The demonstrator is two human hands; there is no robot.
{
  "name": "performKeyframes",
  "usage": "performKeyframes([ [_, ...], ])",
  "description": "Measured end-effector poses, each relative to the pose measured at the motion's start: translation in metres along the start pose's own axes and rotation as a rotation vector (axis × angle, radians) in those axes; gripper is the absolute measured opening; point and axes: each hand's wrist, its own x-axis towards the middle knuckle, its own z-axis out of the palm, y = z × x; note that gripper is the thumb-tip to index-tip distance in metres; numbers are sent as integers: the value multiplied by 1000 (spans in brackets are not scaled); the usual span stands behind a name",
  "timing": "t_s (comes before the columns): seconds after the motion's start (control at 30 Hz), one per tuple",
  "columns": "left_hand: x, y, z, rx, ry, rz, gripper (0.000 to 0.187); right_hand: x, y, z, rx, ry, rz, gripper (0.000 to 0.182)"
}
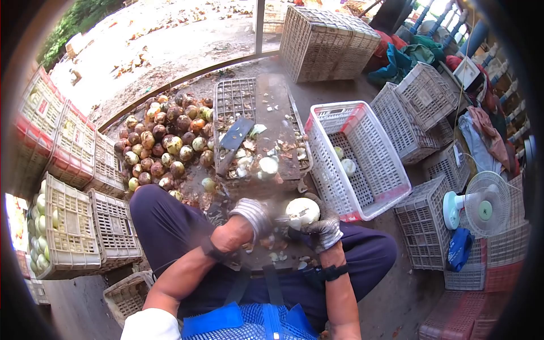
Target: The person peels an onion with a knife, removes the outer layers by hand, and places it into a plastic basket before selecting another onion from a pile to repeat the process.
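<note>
My right hand [326, 233], in a striped glove, is closed around a pale, peeled round fruit [303, 211] above my lap. Just left of it, my left hand [253, 217], also gloved, grips a thin knife-like tool [281, 219] that points at the fruit; motion blurs its shape. In front of my hands stands a long wooden board [277, 107] over a crate, strewn with peelings. A cleaver with a broad dark blade [237, 134] lies at the board's left side. Near the board's closer end sits another pale piece [268, 165].
A heap of brown and green unpeeled fruit [161, 136] lies front left. On the right, a white-and-red crate [362, 164] holds a few pale fruits [348, 166]. Stacked crates [71, 221] line the left side. A fan [484, 209] stands on crates at right.
</note>
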Motion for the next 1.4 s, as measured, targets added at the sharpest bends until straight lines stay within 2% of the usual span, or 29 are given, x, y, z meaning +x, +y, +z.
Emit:
performKeyframes([
  [0.1,9,-9,18,21,-115,-69,20,-6,-7,7,-26,15,-4,95],
  [0.2,8,-15,26,-5,-108,-32,21,-3,-5,7,-66,9,-52,94],
  [0.27,12,-26,41,10,-99,-15,21,2,2,1,-146,4,-146,78],
  [0.4,8,-20,38,50,-25,-30,22,-3,-5,9,-19,-37,-79,67],
  [0.5,6,-14,26,-17,19,-55,20,-5,-12,14,-40,32,-20,88],
  [0.6,-1,0,-6,-228,102,-226,17,-6,-12,11,-60,95,-57,86],
  [0.67,-5,-10,-5,-353,35,-305,15,-6,-6,7,18,199,0,86],
  [0.73,-5,-20,8,-156,148,-196,16,-6,-6,8,-9,242,5,86],
  [0.83,-2,-7,12,-242,81,-20,18,-7,-13,13,-210,216,-63,87],
  [0.87,2,-19,39,-81,156,58,20,-8,-15,15,-278,208,-83,87],
  [1.0,4,4,7,45,-97,-38,20,-6,-12,15,-503,107,-372,62],
  [1.1,2,5,0,46,-150,-73,20,0,-4,5,-459,53,-377,71],
  [1.17,-5,6,-6,46,-115,-38,20,4,-2,-5,-426,-22,-271,89],
  [1.23,-4,6,-8,39,-137,-59,19,4,-3,-6,-369,-74,-178,99],
  [1.27,-4,5,-9,37,-148,-68,19,3,-3,-5,-329,-88,-137,100],
  [1.4,-11,6,-7,47,58,8,18,0,-13,3,-100,-154,11,100],
])
